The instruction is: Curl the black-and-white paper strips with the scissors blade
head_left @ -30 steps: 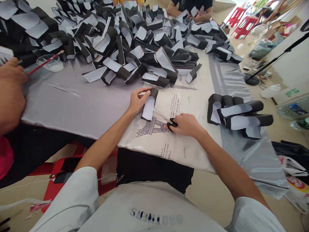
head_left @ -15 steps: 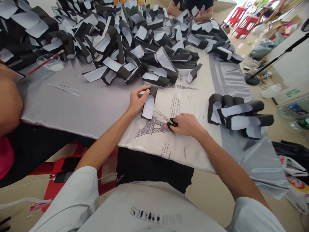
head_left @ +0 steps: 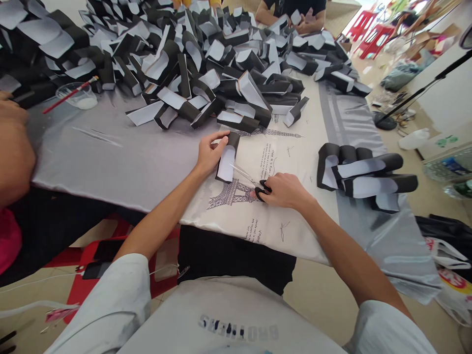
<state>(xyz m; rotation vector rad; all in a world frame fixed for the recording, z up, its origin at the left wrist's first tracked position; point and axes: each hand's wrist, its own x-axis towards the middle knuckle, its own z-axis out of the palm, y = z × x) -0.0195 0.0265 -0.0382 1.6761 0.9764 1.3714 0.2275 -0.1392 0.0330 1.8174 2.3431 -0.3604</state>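
Note:
My left hand (head_left: 213,151) pinches the upper end of a black folded paper piece (head_left: 226,162) with a pale inner face, which rests on the printed cloth. In my right hand (head_left: 285,191) is a pair of scissors (head_left: 262,191) with black handles, my fingers in the loops. The scissor blades point left, their tips at the right edge of the pale face; whether they touch the paper I cannot tell. Beneath the scissors the tablecloth (head_left: 302,216) carries an Eiffel Tower drawing and handwriting-style print.
A large heap of black and white paper pieces (head_left: 206,64) covers the far side. Several more lie stacked (head_left: 365,172) at the right. A clear cup (head_left: 79,96) with a red brush (head_left: 70,94) stands left. Another person's arm (head_left: 14,147) is at the left edge; someone sits opposite (head_left: 291,14).
My hands, the paper piece and the scissors stay almost in the same place. At the left edge, the other person's hand has come further into view.

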